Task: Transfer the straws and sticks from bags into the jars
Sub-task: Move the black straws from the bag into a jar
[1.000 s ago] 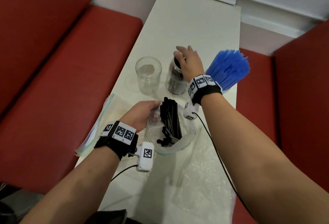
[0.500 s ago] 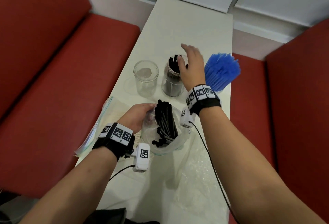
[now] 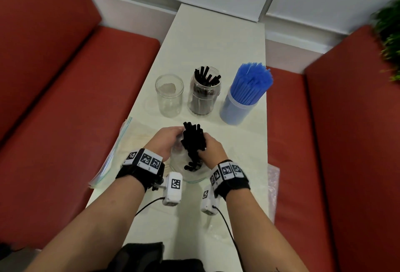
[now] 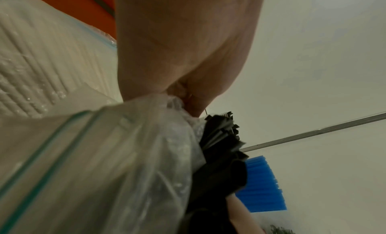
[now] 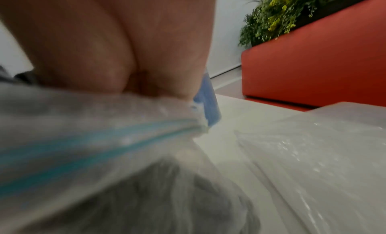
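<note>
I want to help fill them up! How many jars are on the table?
3, in a row across the table: an empty clear jar on the left, a middle jar with black straws, and the right jar packed with blue straws. None looks hidden.

Bare forearms, black wristbands with checkered marker tiles, white wrist cameras, thin black cables
</note>
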{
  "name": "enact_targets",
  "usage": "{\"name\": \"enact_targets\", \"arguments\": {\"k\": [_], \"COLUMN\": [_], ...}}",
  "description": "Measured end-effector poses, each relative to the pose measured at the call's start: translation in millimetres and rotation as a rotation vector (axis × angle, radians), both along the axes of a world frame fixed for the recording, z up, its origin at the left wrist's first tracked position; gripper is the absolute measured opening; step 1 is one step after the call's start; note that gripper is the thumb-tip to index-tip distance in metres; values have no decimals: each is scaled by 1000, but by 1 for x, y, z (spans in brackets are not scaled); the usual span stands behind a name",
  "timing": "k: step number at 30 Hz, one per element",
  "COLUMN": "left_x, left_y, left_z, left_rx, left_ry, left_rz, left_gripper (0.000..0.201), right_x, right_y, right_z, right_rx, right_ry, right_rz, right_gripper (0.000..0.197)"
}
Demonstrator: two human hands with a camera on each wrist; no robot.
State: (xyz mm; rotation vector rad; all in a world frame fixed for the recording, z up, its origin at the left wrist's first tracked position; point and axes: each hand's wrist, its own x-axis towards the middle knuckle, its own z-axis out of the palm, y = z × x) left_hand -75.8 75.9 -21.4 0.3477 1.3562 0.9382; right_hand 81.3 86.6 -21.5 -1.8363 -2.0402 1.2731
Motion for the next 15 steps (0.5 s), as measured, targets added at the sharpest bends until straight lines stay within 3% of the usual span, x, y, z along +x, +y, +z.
{"name": "enact_targets", "arguments": {"k": [4,8,15], "left_x": [1,-3,-9], "left_y": [-4,-4,-8], "left_z": [4,8,10], "left_rx": [11,26,27], "left_ry": [-18,-50,-57], "left_rz": [-34,-26,-28], "left_gripper": [24,33,29], "right_x": [4,11,13], "right_y": [-6,-4,-5], "right_z": [-8,-5,-2], "right_rx": [56,96,151], "right_ry": [14,153,278], "right_rz": [-35,-96,-97], "right_gripper": [34,42,26]}}
